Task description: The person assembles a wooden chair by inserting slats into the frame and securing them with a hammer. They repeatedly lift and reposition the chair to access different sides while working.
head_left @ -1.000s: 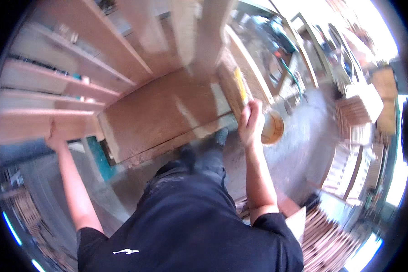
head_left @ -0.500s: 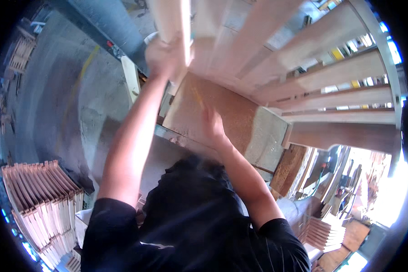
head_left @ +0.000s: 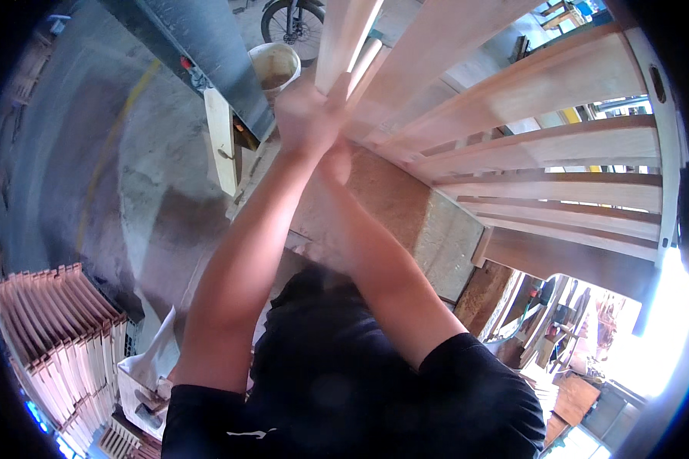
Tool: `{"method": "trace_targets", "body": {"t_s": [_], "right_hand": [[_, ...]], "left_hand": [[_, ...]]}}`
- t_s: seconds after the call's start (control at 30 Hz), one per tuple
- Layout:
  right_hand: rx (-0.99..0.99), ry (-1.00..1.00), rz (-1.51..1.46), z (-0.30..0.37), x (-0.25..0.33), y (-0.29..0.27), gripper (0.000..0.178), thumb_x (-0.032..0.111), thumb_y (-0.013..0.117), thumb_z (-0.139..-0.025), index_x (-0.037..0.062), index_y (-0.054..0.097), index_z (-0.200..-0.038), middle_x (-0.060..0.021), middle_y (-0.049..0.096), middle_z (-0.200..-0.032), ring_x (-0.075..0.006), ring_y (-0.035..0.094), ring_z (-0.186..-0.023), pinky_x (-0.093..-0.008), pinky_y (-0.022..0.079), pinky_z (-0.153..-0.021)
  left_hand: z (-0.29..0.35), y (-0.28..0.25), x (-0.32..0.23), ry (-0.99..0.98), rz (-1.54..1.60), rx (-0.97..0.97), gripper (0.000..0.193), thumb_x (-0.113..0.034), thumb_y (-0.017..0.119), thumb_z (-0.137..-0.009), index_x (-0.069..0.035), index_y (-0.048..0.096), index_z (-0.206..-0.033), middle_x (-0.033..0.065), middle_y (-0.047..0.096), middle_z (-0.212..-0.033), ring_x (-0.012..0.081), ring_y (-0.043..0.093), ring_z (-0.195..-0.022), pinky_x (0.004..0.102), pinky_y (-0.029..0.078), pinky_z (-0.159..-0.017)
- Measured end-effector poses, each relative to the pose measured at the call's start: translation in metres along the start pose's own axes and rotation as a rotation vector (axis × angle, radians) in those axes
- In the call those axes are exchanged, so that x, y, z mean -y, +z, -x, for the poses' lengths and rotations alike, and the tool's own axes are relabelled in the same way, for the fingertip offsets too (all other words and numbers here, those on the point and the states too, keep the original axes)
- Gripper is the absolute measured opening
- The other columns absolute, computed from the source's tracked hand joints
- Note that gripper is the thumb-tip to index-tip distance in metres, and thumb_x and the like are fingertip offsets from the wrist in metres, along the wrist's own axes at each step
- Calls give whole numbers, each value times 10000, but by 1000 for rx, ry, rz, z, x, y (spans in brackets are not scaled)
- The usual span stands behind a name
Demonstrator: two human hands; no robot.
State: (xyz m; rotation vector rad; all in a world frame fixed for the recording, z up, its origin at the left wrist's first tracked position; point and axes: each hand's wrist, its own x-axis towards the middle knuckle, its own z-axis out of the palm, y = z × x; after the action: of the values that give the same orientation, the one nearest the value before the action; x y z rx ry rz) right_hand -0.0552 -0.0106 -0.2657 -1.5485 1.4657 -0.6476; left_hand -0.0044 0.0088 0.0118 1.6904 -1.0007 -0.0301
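A pale wooden slatted frame (head_left: 543, 149) stands tilted over the work surface, its slats fanning out to the right. My left hand (head_left: 308, 115) is closed around a light wooden post (head_left: 343, 47) at the frame's near left end. Just below and behind it is my right hand (head_left: 337, 162), close against the left wrist and the base of the frame. Its fingers are hidden, so what it holds, if anything, does not show. Beneath both hands lies a brown board surface (head_left: 383, 191).
A dark metal beam (head_left: 195, 53) runs at the upper left, with a white bucket (head_left: 274, 67) and a bicycle wheel (head_left: 292, 27) beyond. Stacked slatted wooden pieces (head_left: 61, 329) stand lower left, beside a white container (head_left: 149, 382). Loose timber (head_left: 547, 329) leans at right.
My right hand has moved forward and left from over the brown board to beside my left hand. The left hand, still on the post, sits slightly farther right, and the view has shifted.
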Motion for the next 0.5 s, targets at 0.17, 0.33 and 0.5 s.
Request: {"method": "trace_targets", "body": {"t_s": [0.17, 0.33, 0.5], "right_hand": [[216, 143, 386, 27, 71, -83, 402, 319, 486, -985, 262, 552, -1378, -191, 692, -1168, -401, 677, -1044, -530, 530, -838], [334, -81, 465, 49, 70, -161, 302, 330, 508, -990, 114, 678, -1115, -240, 698, -1046, -415, 681, -996, -530, 525, -803], [331, -69, 307, 135, 23, -230, 329, 329, 497, -1018, 40, 654, -1012, -252, 682, -913, -423, 677, -901, -520, 519, -759]], "left_hand": [[0, -6, 0, -10, -26, 49, 356, -347, 724, -888, 2, 710, -821, 174, 661, -641, 350, 684, -615, 411, 537, -606], [0, 8, 12, 118, -54, -33, 473, -414, 707, -897, 14, 683, -700, 191, 633, -595, 367, 679, -602, 433, 543, -614], [0, 4, 5, 133, -77, 47, 609, -508, 629, -953, 56, 715, -739, 207, 680, -641, 319, 720, -613, 421, 539, -572]]}}
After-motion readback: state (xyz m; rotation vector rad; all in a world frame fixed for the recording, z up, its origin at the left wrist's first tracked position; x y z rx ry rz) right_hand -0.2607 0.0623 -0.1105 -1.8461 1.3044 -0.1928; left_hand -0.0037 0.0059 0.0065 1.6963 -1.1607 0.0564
